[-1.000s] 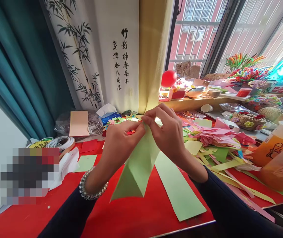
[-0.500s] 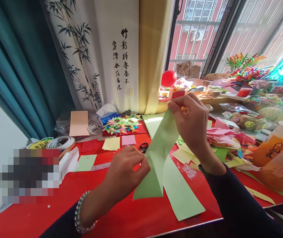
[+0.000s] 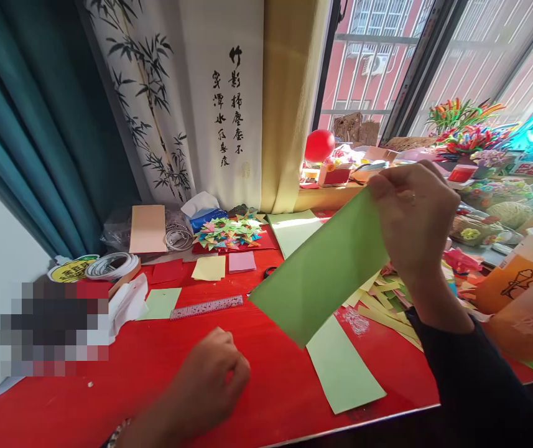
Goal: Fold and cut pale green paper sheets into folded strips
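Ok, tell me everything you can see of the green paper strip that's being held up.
The green paper strip is a long, plain rectangle of thin light-green paper, flat and apparently unfolded. It hangs in the air above the red table, tilted, its upper end pinched in the right hand and its lower corner pointing down-left. Nothing else touches it; the left hand is curled below, apart from it.

I am holding my right hand [image 3: 413, 218] raised in front of me, to the right of centre, its back turned toward the camera, the fingers [image 3: 390, 183] curling in and pinching together at the top left of the hand. Its forearm is sloping down to the lower right in a dark sleeve. I am keeping my left hand [image 3: 210, 386] low and close, loosely curling it into a soft fist, knuckles up, the wrist leaving the bottom edge.
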Available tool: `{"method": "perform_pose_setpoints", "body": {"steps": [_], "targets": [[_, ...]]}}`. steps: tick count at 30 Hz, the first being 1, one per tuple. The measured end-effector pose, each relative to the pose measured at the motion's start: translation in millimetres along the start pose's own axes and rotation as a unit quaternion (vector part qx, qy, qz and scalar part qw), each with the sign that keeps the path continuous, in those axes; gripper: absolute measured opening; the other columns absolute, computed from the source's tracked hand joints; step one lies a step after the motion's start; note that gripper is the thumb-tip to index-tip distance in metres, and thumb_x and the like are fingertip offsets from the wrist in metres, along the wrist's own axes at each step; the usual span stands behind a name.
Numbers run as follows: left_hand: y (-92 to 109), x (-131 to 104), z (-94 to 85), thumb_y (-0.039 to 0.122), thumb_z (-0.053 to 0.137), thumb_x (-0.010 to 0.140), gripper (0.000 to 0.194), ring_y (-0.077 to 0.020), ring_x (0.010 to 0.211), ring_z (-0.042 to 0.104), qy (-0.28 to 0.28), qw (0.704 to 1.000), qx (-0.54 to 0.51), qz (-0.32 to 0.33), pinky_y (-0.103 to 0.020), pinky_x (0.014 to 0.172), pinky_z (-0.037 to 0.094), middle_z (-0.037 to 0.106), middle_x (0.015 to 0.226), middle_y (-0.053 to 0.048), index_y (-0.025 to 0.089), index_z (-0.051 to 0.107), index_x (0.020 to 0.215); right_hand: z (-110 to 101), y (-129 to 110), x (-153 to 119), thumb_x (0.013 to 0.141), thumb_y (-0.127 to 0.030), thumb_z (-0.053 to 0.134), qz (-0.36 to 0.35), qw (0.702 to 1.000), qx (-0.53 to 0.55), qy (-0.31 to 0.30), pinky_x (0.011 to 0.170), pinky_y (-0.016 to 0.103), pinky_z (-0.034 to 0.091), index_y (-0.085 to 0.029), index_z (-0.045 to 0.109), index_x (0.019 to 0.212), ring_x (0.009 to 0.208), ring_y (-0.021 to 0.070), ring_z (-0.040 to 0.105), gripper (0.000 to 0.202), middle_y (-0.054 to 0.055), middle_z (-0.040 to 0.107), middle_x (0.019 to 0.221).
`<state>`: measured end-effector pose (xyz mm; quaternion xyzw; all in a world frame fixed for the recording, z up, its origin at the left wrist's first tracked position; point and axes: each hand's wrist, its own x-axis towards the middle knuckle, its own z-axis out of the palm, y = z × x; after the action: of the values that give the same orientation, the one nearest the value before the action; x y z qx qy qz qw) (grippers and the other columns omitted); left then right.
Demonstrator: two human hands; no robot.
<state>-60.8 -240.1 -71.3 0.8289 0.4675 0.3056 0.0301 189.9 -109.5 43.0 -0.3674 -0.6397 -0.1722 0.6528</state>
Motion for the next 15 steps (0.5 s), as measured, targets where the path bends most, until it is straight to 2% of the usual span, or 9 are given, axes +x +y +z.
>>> {"method": "perform_pose_setpoints", "body": {"steps": [2, 5, 7, 8, 11, 15], "targets": [[-8, 10, -14.1, 0.017, 0.036, 0.085, 0.035, -0.0133, 0.049, 0.046, 0.042, 0.998, 0.035, -0.017, -0.027, 0.052, 0.039, 0.052, 0.050, 0.001, 0.019, 0.055, 0.056, 0, -10, -5, 0.081, -0.021, 0.060, -0.028, 0.999, 0.009, -0.028, 0.065, 0.031, 0.040, -0.021, 0.057, 0.072, 0.069, 0.0155, 0.052, 0.009, 0.001, 0.056, 0.074], [-7, 46, -42.5, 0.018, 0.034, 0.088, 0.033, -0.0151, 0.059, 0.050, 0.143, 0.987, 0.061, -0.027, -0.030, 0.060, 0.039, 0.057, 0.059, 0.000, 0.018, 0.058, 0.065, 9, -35, -18, 0.083, -0.021, 0.057, -0.086, 0.994, 0.031, -0.064, 0.064, 0.031, 0.040, -0.021, 0.056, 0.073, 0.069, 0.0151, 0.051, 0.010, 0.000, 0.054, 0.072], [1, 75, -55.8, 0.020, 0.041, 0.086, 0.022, -0.0172, 0.075, 0.054, 0.160, 0.986, 0.056, -0.002, -0.031, 0.069, 0.040, 0.063, 0.076, -0.002, 0.019, 0.062, 0.082, 17, -52, -24, 0.085, -0.021, 0.055, -0.134, 0.986, 0.046, -0.090, 0.066, 0.031, 0.040, -0.021, 0.056, 0.075, 0.069, 0.0147, 0.051, 0.010, 0.000, 0.054, 0.072], [6, 88, -59.1, 0.020, 0.042, 0.086, 0.020, -0.0172, 0.080, 0.055, 0.147, 0.988, 0.035, 0.017, -0.030, 0.072, 0.041, 0.065, 0.084, -0.003, 0.019, 0.062, 0.087, 22, -58, -26, 0.085, -0.021, 0.053, -0.154, 0.981, 0.050, -0.106, 0.067, 0.031, 0.040, -0.022, 0.056, 0.075, 0.069, 0.0145, 0.051, 0.010, 0.000, 0.054, 0.072], [16, 115, -58.2, 0.017, 0.046, 0.085, 0.017, -0.0156, 0.081, 0.055, 0.159, 0.985, -0.021, 0.062, -0.026, 0.069, 0.042, 0.065, 0.087, -0.003, 0.019, 0.063, 0.087, 32, -70, -27, 0.088, -0.021, 0.049, -0.175, 0.972, 0.048, -0.148, 0.072, 0.033, 0.039, -0.023, 0.055, 0.077, 0.070, 0.0149, 0.051, 0.013, 0.000, 0.054, 0.074], [20, 121, -50.2, 0.009, 0.047, 0.083, 0.020, -0.0132, 0.072, 0.053, 0.205, 0.976, -0.035, 0.059, -0.024, 0.062, 0.040, 0.063, 0.078, 0.000, 0.020, 0.064, 0.085, 36, -73, -25, 0.089, -0.022, 0.046, -0.150, 0.977, 0.030, -0.150, 0.074, 0.034, 0.038, -0.023, 0.055, 0.078, 0.074, 0.0168, 0.050, 0.014, 0.002, 0.053, 0.076]]}}
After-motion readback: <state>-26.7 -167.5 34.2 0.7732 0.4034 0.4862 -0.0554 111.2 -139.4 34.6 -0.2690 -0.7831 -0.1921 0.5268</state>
